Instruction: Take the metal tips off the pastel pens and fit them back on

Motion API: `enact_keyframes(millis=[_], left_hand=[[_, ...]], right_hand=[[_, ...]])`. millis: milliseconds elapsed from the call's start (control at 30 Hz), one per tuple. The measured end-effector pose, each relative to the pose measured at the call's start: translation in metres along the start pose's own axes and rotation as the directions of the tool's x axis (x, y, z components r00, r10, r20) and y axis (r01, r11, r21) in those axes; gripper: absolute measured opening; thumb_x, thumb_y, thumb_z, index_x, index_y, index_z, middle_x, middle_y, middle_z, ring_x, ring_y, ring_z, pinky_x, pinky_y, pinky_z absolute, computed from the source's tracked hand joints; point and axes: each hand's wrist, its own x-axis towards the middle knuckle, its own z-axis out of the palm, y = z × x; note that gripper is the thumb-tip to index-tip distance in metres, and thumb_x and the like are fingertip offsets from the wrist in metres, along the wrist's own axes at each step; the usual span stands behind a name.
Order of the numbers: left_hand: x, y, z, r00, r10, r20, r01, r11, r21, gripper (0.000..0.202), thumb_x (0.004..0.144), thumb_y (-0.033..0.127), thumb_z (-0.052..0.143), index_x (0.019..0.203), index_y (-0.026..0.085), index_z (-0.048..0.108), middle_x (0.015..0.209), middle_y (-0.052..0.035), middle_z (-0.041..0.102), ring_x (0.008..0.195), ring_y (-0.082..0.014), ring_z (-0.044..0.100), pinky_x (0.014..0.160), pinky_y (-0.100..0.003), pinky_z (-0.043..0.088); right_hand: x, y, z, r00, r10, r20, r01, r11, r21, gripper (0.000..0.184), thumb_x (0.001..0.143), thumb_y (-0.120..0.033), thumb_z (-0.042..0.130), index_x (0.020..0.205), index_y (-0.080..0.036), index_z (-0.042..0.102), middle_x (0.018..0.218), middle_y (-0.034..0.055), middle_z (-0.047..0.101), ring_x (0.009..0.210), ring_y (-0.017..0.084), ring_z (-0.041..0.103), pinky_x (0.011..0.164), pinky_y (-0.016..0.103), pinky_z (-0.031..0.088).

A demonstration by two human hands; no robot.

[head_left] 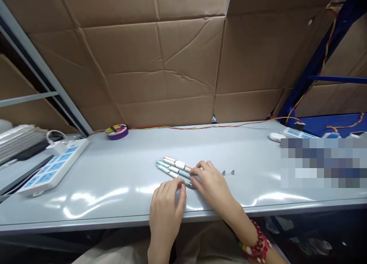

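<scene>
Three pens lie side by side on the grey table, slanting down to the right. The farthest is a white and pinkish pen (179, 164), the middle one is a light blue pen (172, 167), and the nearest is a pale green pen (171, 173). My left hand (166, 203) is at their near side, fingers loosely bent and thumb apart, its forefinger by the green pen. The fingers and thumb of my right hand (212, 183) close round the pens' right ends, partly hiding them. Two small grey pieces (228, 172) lie just right of that hand.
A white power strip (54, 168) lies at the left, near stacked flat items (20, 141). A purple tape roll (117, 132) sits at the back left. Thin wires (183, 128) run along the cardboard wall (186, 57). A white rounded object (276, 137) is at the right, beside a blurred patch.
</scene>
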Motion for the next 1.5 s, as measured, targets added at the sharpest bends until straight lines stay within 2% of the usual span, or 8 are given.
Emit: enact_keyframes(millis=[267,533,667,733,867,1067,1233,1500], left_hand=[[-0.001,-0.001,0.0,1.0,-0.01,-0.004,0.01,0.999,-0.042,0.018,0.09,0.026,0.04,0.093,0.023,0.057,0.09,-0.004,0.064,0.084,-0.0218,0.058,0.072,-0.035,0.045],[-0.007,-0.006,0.002,0.928,0.057,-0.368,-0.077,0.996,-0.04,0.026,0.085,0.028,0.053,0.111,0.025,0.053,0.136,-0.0105,0.036,0.128,-0.0307,0.028,0.098,-0.049,0.032],[-0.006,-0.011,0.001,0.958,0.215,-0.191,-0.216,0.976,0.02,0.011,0.087,0.028,0.053,0.096,0.028,0.06,0.103,-0.0041,0.063,0.107,-0.0272,0.049,0.096,-0.048,0.03],[-0.005,-0.013,0.0,0.964,0.231,-0.13,-0.232,0.973,0.005,0.008,0.088,0.029,0.053,0.09,0.027,0.061,0.086,-0.0016,0.067,0.09,-0.0244,0.055,0.088,-0.043,0.035],[-0.006,-0.012,-0.002,0.965,0.235,-0.117,-0.242,0.969,-0.052,0.006,0.087,0.027,0.055,0.091,0.026,0.059,0.087,-0.0009,0.067,0.087,-0.0229,0.053,0.076,-0.036,0.037],[-0.008,-0.013,-0.004,0.962,0.239,-0.133,-0.256,0.957,-0.138,0.008,0.087,0.02,0.055,0.094,0.024,0.057,0.088,-0.0001,0.064,0.089,-0.0205,0.05,0.078,-0.034,0.039],[-0.009,-0.014,-0.002,0.969,0.201,-0.148,-0.214,0.974,-0.08,0.008,0.087,0.021,0.056,0.095,0.024,0.057,0.09,0.0007,0.064,0.091,-0.0205,0.049,0.077,-0.033,0.039],[-0.007,-0.015,0.001,0.964,0.19,-0.188,-0.201,0.979,-0.041,0.006,0.088,0.025,0.055,0.093,0.025,0.058,0.087,0.0009,0.066,0.089,-0.0207,0.05,0.074,-0.033,0.038]], right_hand=[[0.002,0.004,0.0,0.999,0.038,-0.01,-0.036,0.987,0.156,0.018,0.088,-0.017,0.05,0.082,-0.021,0.067,0.085,0.0049,0.064,0.081,0.02,0.058,0.063,0.028,0.043],[-0.022,0.02,-0.019,0.997,0.055,-0.049,-0.024,0.873,0.487,0.017,0.089,-0.024,0.05,0.086,-0.022,0.067,0.085,0.0017,0.07,0.075,0.017,0.062,0.068,0.027,0.046],[-0.04,0.022,-0.025,0.999,-0.037,0.028,0.015,0.831,0.555,0.015,0.089,-0.022,0.051,0.087,-0.024,0.066,0.085,0.0,0.068,0.078,0.015,0.061,0.07,0.024,0.045],[-0.045,0.022,-0.025,0.996,-0.032,0.082,-0.023,0.809,0.587,0.012,0.088,-0.024,0.053,0.086,-0.024,0.065,0.083,-0.0006,0.068,0.074,0.014,0.061,0.067,0.023,0.045],[-0.048,0.027,-0.024,0.982,-0.015,0.188,-0.113,0.748,0.653,0.014,0.087,-0.029,0.054,0.099,-0.023,0.059,0.07,-0.0026,0.065,0.063,0.013,0.057,0.059,0.022,0.044],[-0.047,0.056,-0.027,0.967,0.253,-0.028,-0.203,0.832,0.517,0.025,0.09,-0.04,0.044,0.101,-0.022,0.059,0.066,-0.0014,0.058,0.056,0.014,0.051,0.055,0.024,0.042],[-0.046,0.071,-0.021,0.979,0.206,-0.002,-0.189,0.901,0.391,0.016,0.085,-0.034,0.054,0.091,-0.022,0.063,0.077,0.0021,0.062,0.065,0.017,0.055,0.061,0.028,0.044],[-0.054,0.04,-0.022,0.96,0.252,-0.124,-0.072,0.647,0.759,0.01,0.084,-0.031,0.057,0.085,-0.022,0.062,0.082,0.0023,0.062,0.077,0.016,0.058,0.066,0.024,0.05]])
